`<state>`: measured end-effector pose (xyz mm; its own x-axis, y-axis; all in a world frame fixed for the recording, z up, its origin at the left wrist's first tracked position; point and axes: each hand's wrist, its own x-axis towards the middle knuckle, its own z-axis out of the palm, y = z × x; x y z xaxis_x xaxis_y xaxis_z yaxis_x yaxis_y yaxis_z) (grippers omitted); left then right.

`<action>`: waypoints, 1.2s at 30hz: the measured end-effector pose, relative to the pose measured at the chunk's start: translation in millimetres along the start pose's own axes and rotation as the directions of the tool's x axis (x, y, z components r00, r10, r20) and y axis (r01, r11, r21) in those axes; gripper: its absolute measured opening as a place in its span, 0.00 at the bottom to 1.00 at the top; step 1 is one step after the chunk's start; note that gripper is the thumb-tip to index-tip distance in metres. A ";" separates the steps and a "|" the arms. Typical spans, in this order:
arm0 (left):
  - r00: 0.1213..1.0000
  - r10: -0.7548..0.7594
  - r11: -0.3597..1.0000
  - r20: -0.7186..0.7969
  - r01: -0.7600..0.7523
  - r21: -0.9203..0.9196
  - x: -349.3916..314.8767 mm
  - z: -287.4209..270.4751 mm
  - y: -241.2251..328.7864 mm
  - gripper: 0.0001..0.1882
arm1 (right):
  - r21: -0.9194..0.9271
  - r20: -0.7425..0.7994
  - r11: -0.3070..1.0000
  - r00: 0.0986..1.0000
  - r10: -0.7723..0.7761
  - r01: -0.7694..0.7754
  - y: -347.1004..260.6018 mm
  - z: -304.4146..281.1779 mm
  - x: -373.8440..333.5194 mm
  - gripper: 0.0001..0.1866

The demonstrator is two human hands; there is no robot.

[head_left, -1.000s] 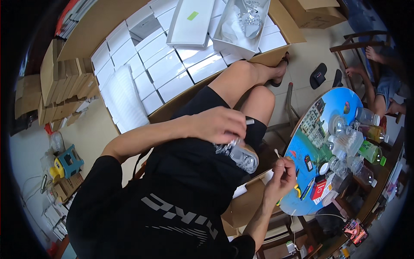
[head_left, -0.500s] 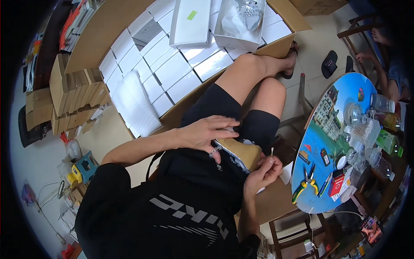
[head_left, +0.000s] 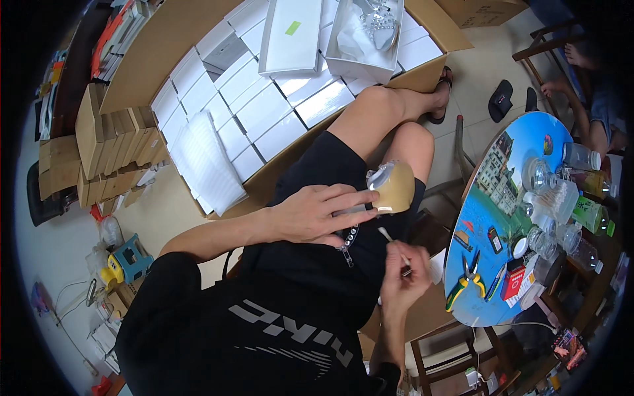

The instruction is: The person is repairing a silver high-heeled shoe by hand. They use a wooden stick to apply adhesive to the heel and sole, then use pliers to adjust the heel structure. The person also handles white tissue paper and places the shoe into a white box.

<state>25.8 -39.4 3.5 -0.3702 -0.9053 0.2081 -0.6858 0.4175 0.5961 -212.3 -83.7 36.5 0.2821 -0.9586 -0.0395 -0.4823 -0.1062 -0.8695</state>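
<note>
My left hand (head_left: pixel 307 214) is closed on a sandal (head_left: pixel 398 189) above my lap. The sandal's smooth tan sole faces up, and a clear, glittery edge shows at its far end. A jewelled strap with a buckle (head_left: pixel 349 245) hangs beneath my fingers. My right hand (head_left: pixel 404 270), slightly blurred, pinches a cotton swab (head_left: pixel 385 233) whose white tip points toward the sandal without touching it. The fingers of my left hand hide part of the sandal.
A large carton of white boxes (head_left: pixel 264 102) stands ahead, topped by an open shoebox (head_left: pixel 360 69) holding another jewelled sandal. At right, a round table (head_left: pixel 475 218) bears pliers (head_left: pixel 467 284), bottles and jars. Another person's hand (head_left: pixel 555 88) shows at far right.
My left hand has turned the sandal, so its tan sole now points farther ahead and the buckled strap shows. My right hand has drawn back slightly from the sandal with the swab.
</note>
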 end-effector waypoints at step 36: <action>0.992 -0.009 0.999 -0.126 0.003 -0.049 -10.7 20.9 2.2 0.47 | -0.107 0.053 0.994 0.998 0.028 -0.022 7.2 19.5 -9.0 0.05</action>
<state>15.2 -27.1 -13.6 -0.2825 -0.9116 0.2987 -0.6550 0.4108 0.6342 -202.2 -70.7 21.0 0.3123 -0.9457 -0.0899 -0.5745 -0.1126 -0.8107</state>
